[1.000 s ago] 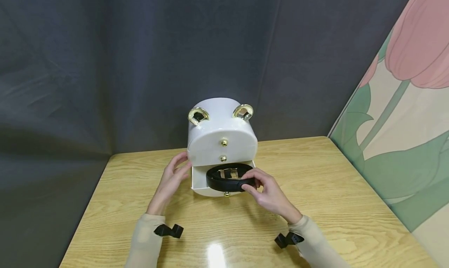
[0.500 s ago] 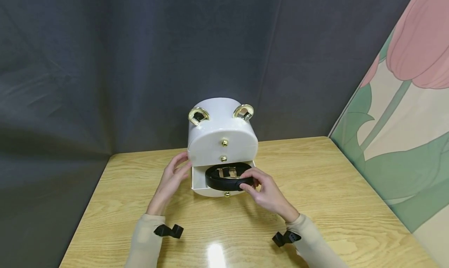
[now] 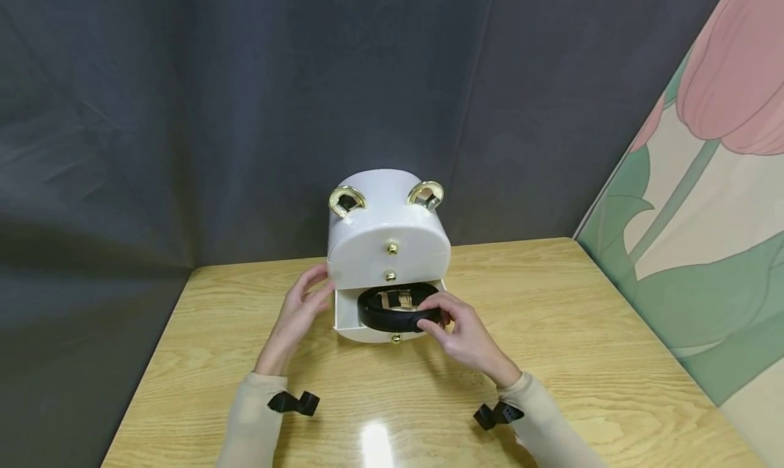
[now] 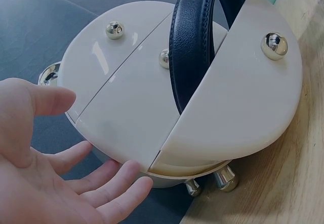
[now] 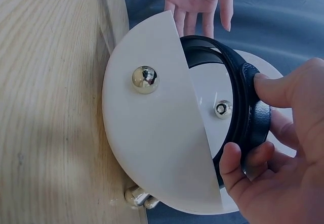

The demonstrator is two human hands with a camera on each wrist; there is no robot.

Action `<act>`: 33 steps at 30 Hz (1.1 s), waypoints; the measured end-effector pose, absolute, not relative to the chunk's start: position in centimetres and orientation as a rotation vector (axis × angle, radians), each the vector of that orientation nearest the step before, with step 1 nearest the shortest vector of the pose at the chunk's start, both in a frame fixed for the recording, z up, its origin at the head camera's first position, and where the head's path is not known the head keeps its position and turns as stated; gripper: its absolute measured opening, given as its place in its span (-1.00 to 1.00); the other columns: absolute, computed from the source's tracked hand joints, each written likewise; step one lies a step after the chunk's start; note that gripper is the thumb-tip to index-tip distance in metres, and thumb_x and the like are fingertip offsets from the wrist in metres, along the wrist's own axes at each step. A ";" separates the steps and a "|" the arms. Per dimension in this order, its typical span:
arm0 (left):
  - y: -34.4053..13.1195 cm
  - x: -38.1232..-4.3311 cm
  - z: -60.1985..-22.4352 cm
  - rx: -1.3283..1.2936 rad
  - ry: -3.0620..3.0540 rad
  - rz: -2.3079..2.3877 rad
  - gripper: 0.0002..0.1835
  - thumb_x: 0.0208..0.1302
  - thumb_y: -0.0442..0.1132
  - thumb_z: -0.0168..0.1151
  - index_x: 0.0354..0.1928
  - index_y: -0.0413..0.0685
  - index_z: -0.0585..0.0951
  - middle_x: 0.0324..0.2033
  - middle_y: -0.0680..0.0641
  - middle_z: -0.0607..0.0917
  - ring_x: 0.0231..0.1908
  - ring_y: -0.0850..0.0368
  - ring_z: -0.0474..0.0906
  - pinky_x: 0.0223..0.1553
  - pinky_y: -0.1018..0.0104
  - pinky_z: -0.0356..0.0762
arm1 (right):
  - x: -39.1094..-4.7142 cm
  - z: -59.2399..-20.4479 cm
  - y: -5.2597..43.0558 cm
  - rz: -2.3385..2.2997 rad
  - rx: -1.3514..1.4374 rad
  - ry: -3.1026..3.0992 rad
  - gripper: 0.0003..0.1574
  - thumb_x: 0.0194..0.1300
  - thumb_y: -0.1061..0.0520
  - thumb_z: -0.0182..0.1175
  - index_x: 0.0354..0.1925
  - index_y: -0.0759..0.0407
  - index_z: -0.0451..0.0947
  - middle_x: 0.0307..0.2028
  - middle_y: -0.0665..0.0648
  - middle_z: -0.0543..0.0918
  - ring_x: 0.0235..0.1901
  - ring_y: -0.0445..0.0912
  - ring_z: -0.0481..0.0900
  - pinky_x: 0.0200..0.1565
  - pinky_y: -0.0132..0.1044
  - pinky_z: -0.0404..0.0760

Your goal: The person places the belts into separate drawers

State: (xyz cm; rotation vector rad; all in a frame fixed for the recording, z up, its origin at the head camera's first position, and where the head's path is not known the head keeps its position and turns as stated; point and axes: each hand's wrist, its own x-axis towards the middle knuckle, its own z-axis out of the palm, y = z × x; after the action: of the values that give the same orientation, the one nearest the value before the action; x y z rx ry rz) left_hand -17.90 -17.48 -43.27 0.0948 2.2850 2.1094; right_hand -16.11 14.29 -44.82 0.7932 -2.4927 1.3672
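Note:
A coiled black belt (image 3: 392, 320) with a gold buckle (image 3: 398, 299) sits partly in the pulled-out bottom drawer (image 3: 349, 311) of a white rounded box (image 3: 386, 250). My right hand (image 3: 462, 332) pinches the coil at its right side, thumb outside and fingers at the inner edge; the right wrist view shows the belt (image 5: 245, 102) tilted, standing out above the drawer front (image 5: 152, 128). My left hand (image 3: 300, 311) has its fingers spread and lightly bent at the box's left side, with fingertips (image 4: 134, 168) right at the box's edge in the left wrist view.
Gold ear-like rings (image 3: 346, 201) stick out on top of the box, and gold knobs (image 3: 392, 249) mark its drawers. Short metal feet (image 4: 226, 178) hold it over the wooden table (image 3: 520, 305). Behind stands a dark curtain (image 3: 367, 80); a tulip-patterned panel (image 3: 692, 216) borders the right.
My right hand has shifted slightly left with the belt, which sits a little further into the drawer. The left hand and the box have stayed in place.

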 end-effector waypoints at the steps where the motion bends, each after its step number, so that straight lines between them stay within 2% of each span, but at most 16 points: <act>1: -17.5 -17.8 -43.3 0.097 2.284 2.107 -0.38 0.66 -0.10 0.12 0.63 -0.07 0.24 0.57 -0.21 0.34 0.50 -0.27 0.39 0.48 -0.30 0.39 | -16.1 -44.9 14.3 1.368 0.795 -2.488 -0.77 0.36 0.24 0.46 -0.06 0.01 0.73 -0.08 -0.02 0.73 -0.34 -0.24 0.49 -0.31 -0.29 0.55; 5: -17.5 -17.7 -43.3 0.093 2.276 2.103 -0.38 0.67 -0.12 0.11 0.62 -0.07 0.25 0.57 -0.21 0.34 0.51 -0.26 0.38 0.49 -0.30 0.38 | -16.0 -45.0 14.2 1.374 0.806 -2.479 -0.78 0.35 0.25 0.46 -0.07 0.03 0.73 -0.09 0.00 0.73 -0.33 -0.24 0.48 -0.31 -0.36 0.53; 12: -17.6 -17.8 -43.3 0.083 2.282 2.099 -0.39 0.67 -0.12 0.10 0.62 -0.07 0.25 0.56 -0.21 0.35 0.50 -0.25 0.40 0.48 -0.27 0.40 | -16.0 -44.7 14.2 1.378 0.800 -2.495 -0.78 0.38 0.23 0.45 -0.05 -0.01 0.72 -0.07 -0.04 0.72 -0.32 -0.23 0.50 -0.29 -0.29 0.57; 24: -17.5 -17.7 -43.2 0.077 2.283 2.093 -0.39 0.67 -0.12 0.10 0.62 -0.08 0.24 0.57 -0.21 0.33 0.50 -0.24 0.39 0.48 -0.24 0.41 | -16.1 -44.2 14.1 1.355 0.824 -2.494 -0.79 0.38 0.22 0.44 -0.05 0.01 0.73 -0.07 -0.04 0.73 -0.32 -0.24 0.51 -0.30 -0.31 0.58; 33: -17.5 -17.9 -43.2 0.081 2.284 2.089 -0.39 0.68 -0.11 0.10 0.62 -0.08 0.24 0.57 -0.21 0.34 0.50 -0.25 0.38 0.49 -0.24 0.41 | -16.3 -44.6 14.1 1.361 0.819 -2.489 -0.78 0.37 0.23 0.45 -0.04 0.04 0.73 -0.07 -0.01 0.73 -0.32 -0.25 0.51 -0.31 -0.20 0.61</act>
State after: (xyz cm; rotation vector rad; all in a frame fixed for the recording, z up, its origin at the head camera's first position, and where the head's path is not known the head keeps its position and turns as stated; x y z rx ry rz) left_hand -17.87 -17.46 -43.22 0.0809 2.2841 2.0891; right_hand -16.34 14.12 -44.58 0.8192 -2.4890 1.3607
